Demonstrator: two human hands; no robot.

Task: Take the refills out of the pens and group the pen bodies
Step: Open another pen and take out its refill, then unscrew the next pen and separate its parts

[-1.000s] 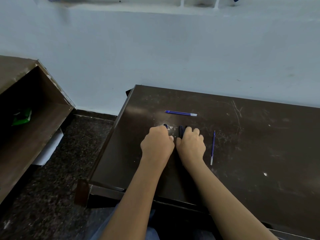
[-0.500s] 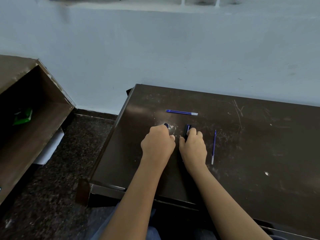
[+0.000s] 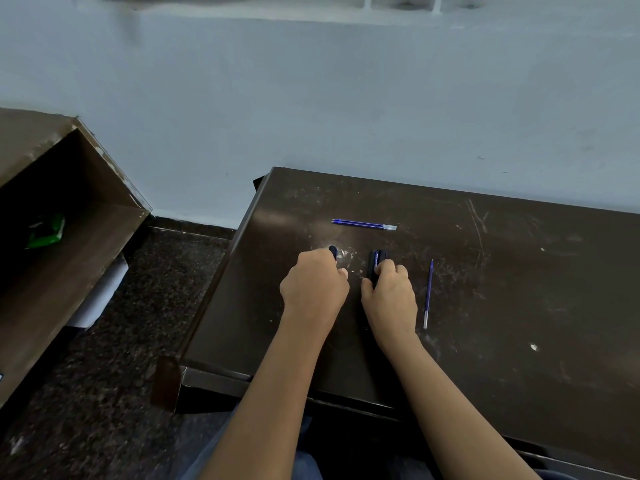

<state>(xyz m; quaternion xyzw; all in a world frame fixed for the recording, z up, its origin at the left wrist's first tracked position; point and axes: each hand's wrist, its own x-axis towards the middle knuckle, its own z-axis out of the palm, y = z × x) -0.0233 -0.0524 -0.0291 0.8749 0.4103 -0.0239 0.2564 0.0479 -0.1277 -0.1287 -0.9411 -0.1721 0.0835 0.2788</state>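
On the dark table [image 3: 519, 271], towards its left side, both hands lie knuckles-up, the forearms reaching in from the near edge. The left hand [image 3: 313, 289] is balled, its fingers curled round a pen body [image 3: 333, 251] whose dark end pokes out past the knuckles. Just beside it, the right hand [image 3: 389, 294] curls its fingers [image 3: 388, 266] over the pen bodies [image 3: 375, 261], thumb against their left side. A single refill [image 3: 428, 294] lies right of that hand, not touching it. A pair of refills [image 3: 363, 224] lies beyond both hands.
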